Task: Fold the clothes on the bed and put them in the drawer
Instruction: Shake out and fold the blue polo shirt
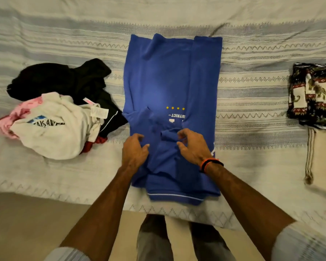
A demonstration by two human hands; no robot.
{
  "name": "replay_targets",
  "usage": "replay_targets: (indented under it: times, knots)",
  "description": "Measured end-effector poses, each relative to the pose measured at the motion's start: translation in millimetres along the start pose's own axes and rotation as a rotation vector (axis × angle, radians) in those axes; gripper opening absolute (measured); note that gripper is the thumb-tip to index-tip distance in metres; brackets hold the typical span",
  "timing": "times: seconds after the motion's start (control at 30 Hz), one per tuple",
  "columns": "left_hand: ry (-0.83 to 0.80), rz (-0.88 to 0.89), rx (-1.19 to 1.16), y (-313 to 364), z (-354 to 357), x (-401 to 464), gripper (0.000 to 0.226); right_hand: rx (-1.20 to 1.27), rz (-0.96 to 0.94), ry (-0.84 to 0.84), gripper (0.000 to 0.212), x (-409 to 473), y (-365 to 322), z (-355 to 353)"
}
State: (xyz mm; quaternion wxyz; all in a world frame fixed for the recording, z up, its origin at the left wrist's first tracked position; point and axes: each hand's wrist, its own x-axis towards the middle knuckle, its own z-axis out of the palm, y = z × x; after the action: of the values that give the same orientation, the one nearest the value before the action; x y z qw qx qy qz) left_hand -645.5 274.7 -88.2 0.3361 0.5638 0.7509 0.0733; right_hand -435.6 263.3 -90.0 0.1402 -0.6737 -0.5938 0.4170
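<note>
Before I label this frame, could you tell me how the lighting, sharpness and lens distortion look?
Head view: a bright patch of light falls on the middle of the blue shirt; the bedspread stripes bow from wide-angle distortion; the sleeves at the bottom corners smear with blur, while the left hand and right hand stay fairly sharp.

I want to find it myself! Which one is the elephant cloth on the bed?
Look at the striped bedspread, then past the blue shirt lying in the middle. Go on to the far right edge, where the folded elephant cloth sits alone. It is dark with cream elephants and red patterned bands, unlike the heap of black, white and pink clothes on the left.
</note>
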Motion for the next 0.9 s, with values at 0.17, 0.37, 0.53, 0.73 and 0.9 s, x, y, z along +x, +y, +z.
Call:
replay_targets:
  times: [0.17, 0.37, 0.53, 0.73, 0.9]
  knots:
    - [-0.104, -0.062, -0.072, -34.8, -0.3, -4.5, 0.037, -0.027, 0.01, 0.079, 0.035, 10.7, -21.9, 35.9]
    - [-0.165, 0.007, -0.116, -57.7, 5.2, -4.8, 0.047, -0.313, 0.139, 0.043, 0.06, 62.9, -47.1, 42.8]
    - [-0.192, 0.064, -0.08, -74.2, 2.3, -14.5, 0.053, -0.413, 0.215, 0.014, 0.037, 75.6, -68.8, 49.5]
    - [-0.296, 0.236, 0.134, -87.4, 4.6, -33.0, 0.064, -0.176, 0.171, 0.123, 0.034, 74.1, -101.0, 70.4]
    - [-0.23, 0.307, 0.217, -94.2, 10.2, -40.4, 0.037, 0.041, 0.177, 0.242, 0.035, 61.4, -101.3, 63.9]
